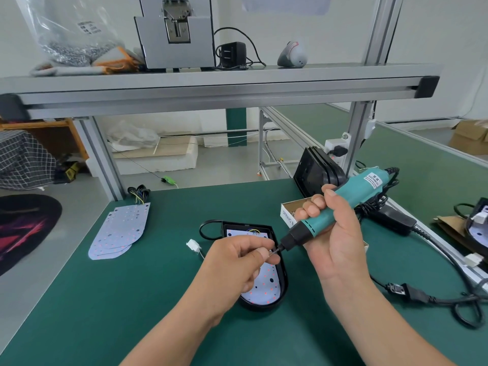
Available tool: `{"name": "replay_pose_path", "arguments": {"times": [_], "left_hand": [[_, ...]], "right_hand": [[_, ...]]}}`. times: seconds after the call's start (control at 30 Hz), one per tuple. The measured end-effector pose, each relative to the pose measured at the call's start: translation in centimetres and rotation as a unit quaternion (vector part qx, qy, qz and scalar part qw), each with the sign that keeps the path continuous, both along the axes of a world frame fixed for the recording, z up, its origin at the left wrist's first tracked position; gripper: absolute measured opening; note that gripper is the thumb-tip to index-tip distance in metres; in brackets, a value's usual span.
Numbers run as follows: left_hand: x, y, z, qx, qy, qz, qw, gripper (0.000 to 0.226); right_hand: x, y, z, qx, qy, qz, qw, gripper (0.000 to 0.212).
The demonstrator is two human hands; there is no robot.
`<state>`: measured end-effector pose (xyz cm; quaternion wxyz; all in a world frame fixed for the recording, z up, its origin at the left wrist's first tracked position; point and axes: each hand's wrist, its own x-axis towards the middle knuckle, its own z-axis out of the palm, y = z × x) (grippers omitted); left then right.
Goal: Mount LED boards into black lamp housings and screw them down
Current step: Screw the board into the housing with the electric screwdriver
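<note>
A black lamp housing (283, 280) lies on the green table with a white LED board (265, 286) seated inside it. My left hand (237, 262) hovers over the housing and pinches a small screw (271, 252) at the tip of the screwdriver bit. My right hand (334, 231) grips a teal electric screwdriver (351, 202), tilted down to the left, with its bit meeting the screw. The housing's black cable (208, 225) loops out at the left and ends in a white connector (193, 245).
A stack of spare LED boards (118, 231) lies at the left of the table. A small cardboard screw box (289, 211) sits behind my right hand. Black housings (314, 173) lean at the back right. The screwdriver's power cable (449, 297) and adapter trail along the right side.
</note>
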<state>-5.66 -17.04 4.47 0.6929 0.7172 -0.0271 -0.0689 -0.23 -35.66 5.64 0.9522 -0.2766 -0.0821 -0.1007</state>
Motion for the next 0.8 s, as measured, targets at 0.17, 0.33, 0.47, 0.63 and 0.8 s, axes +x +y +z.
{"name": "replay_pose_path", "arguments": {"times": [0.17,0.33,0.47,0.63,0.8], "left_hand": [[0.2,0.3,0.1,0.002,-0.01,0.028,1.0,0.024],[1.2,1.7,0.0,0.132,-0.089,0.124,0.979,0.02],[1.8,2.9,-0.7,0.337,-0.103,0.162,0.922,0.011],[2.3,3.5,-1.1,0.413,-0.031,0.166,0.895,0.051],[2.4,3.5,-1.4,0.401,0.013,0.119,0.908,0.047]], "right_hand": [[0.2,-0.1,-0.2,0.007,0.001,0.003,1.0,0.013],[0.3,-0.1,-0.5,-0.026,-0.011,0.0,1.0,0.011],[0.3,0.4,-1.0,-0.073,-0.016,-0.002,0.997,0.011],[0.3,1.1,-1.9,-0.116,-0.022,0.016,0.993,0.014],[0.2,1.7,-2.3,-0.154,-0.021,0.024,0.988,0.015]]}}
